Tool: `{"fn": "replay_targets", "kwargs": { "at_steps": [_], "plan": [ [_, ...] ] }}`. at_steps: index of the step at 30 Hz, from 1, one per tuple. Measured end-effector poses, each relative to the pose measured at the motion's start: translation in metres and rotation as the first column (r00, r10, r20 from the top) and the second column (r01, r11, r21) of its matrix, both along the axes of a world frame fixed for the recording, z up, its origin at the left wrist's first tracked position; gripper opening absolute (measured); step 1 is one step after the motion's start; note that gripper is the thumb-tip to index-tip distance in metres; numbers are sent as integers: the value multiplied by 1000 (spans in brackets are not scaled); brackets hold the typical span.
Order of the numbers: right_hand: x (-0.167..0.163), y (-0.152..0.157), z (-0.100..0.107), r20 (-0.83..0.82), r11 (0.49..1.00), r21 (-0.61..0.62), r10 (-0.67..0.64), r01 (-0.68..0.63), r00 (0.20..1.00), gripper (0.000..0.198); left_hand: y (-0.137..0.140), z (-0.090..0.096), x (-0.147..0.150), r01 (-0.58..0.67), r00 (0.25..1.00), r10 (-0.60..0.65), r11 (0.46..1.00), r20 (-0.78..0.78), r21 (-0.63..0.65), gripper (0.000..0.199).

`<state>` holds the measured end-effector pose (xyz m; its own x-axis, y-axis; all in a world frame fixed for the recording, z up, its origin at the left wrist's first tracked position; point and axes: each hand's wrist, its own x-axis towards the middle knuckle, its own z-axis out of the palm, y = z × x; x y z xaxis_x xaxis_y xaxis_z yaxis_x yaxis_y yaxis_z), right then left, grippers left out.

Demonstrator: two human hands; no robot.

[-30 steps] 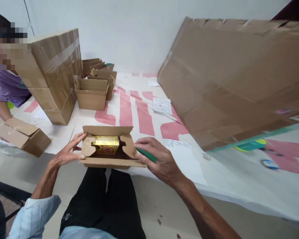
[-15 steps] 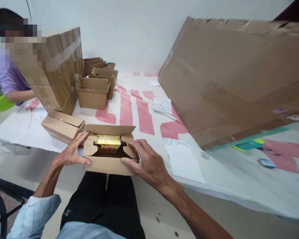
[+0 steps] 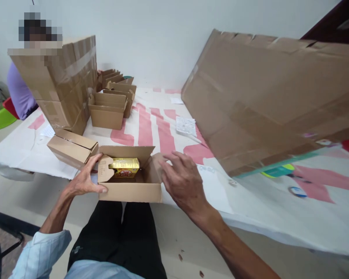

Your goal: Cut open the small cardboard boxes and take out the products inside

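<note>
We see the right flap [image 3: 156,167] now swung outward, baring more of the carton [image 3: 130,192] around the yellow packet [image 3: 126,168]; our left hand [image 3: 85,180] clasps the carton's left end; our right hand [image 3: 184,179], fingers curled, is at the flap (gripping or not, we cannot tell).

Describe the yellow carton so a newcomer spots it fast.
On the white-covered table, find the open cardboard box at the near edge, between the left hand and right hand. Inside, toward its left end, sits the yellow carton. Its printed yellow surface sets it apart from brown cardboard around it.
</note>
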<state>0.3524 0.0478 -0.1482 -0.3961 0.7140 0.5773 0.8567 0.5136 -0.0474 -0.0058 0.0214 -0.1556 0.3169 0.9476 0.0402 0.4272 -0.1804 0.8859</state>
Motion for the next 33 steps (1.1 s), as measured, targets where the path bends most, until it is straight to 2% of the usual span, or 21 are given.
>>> {"fn": "replay_targets", "kwargs": {
  "at_steps": [3, 5, 9, 12, 15, 19, 21, 27, 30, 33],
  "plan": [
    [-9, 7, 14, 260, 995, -87, 73, -52, 963, 40, -1, -4, 0, -18, 999, 18, 1000, 42, -11, 136],
    [-18, 14, 23, 359, 982, -188, 102, -35, 928, 36, -2, -7, 0, -25, 998, 26, 1000, 58, -12, 140],
    [-40, 29, 38, 424, 918, -397, 157, 27, 892, 12, -4, -9, 0, -27, 997, 27, 1000, 74, 1, 142],
    [-59, 33, 43, 452, 862, -504, 204, 60, 868, 25, -5, -10, 1, -22, 996, 23, 1000, 89, -7, 143],
    [-76, 31, 43, 437, 844, -534, 223, 52, 872, 26, -5, -11, 1, -19, 996, 19, 1000, 83, 4, 143],
    [-89, 27, 33, 383, 878, -470, 116, 86, 916, 35, -5, -13, 2, -20, 998, 18, 999, 65, 36, 142],
    [-89, 29, 26, 354, 880, -463, 71, 109, 932, 40, -5, -12, 2, -23, 998, 21, 999, 56, 48, 142],
    [-77, 39, 13, 272, 831, -552, 108, 63, 956, 29, -5, -9, 1, -20, 1000, 19, 998, 13, 59, 141],
    [-76, 40, 14, 268, 799, -598, 133, 57, 954, 25, -5, -12, 0, -18, 1000, 17, 997, 19, 73, 140],
    [-76, 39, 19, 189, 753, -658, 173, -7, 967, 20, -4, -15, -1, -29, 999, 26, 997, 32, 75, 139]
  ]
}}
